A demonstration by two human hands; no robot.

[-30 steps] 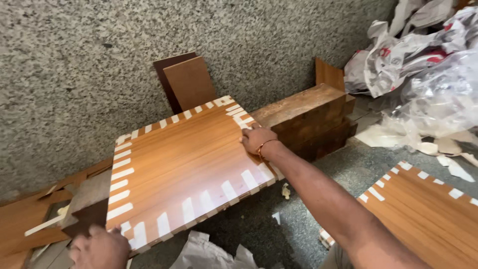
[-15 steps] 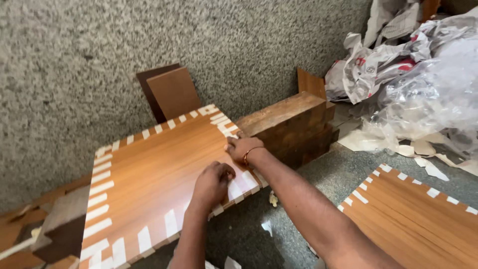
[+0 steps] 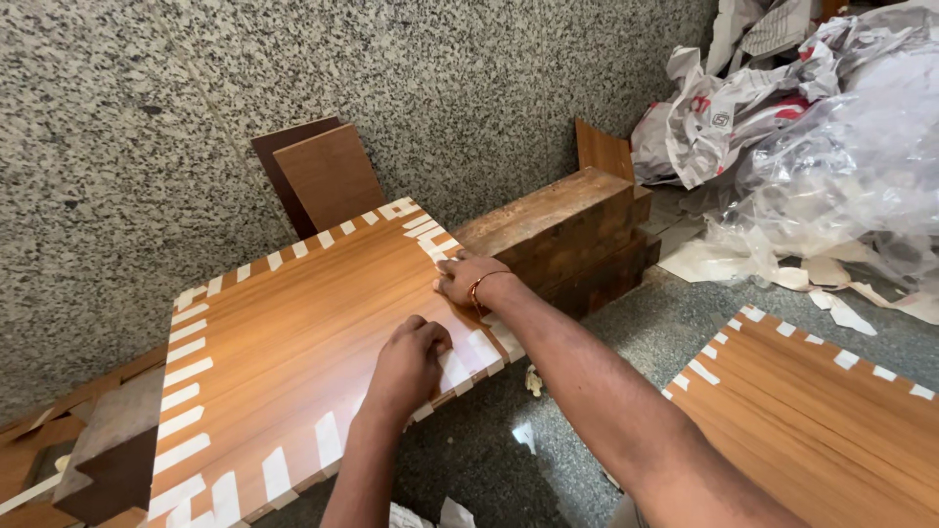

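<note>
- The left hand [image 3: 409, 362] rests knuckles-up on the wood-grain panel [image 3: 293, 332], fingers curled in and pressed down near the panel's near-right edge, just beside the strips of pale tape [image 3: 452, 372] there; whether it pinches a strip cannot be told.
- The right hand [image 3: 469, 281] lies flatter — fingers stretched out and close together, fingertips on the taped edge close to the panel's far-right corner. A thin bangle [image 3: 481, 284] circles the wrist. It grips nothing.
- The panel sits tilted, its left end over dark wood offcuts [image 3: 108, 460], its right corner meeting a block of stacked wooden pieces [image 3: 567, 235]. Its long axis runs from lower left to upper right, the grain following that line.
- Short tape strips fringe all the visible edges.
- Behind it, two small brown boards [image 3: 318, 176] lean on the speckled stone wall [image 3: 147, 108].
- A second taped panel [image 3: 822, 420] lies on the floor at lower right, well apart — crumpled plastic sheeting [image 3: 831, 147] is heaped beyond it.
</note>
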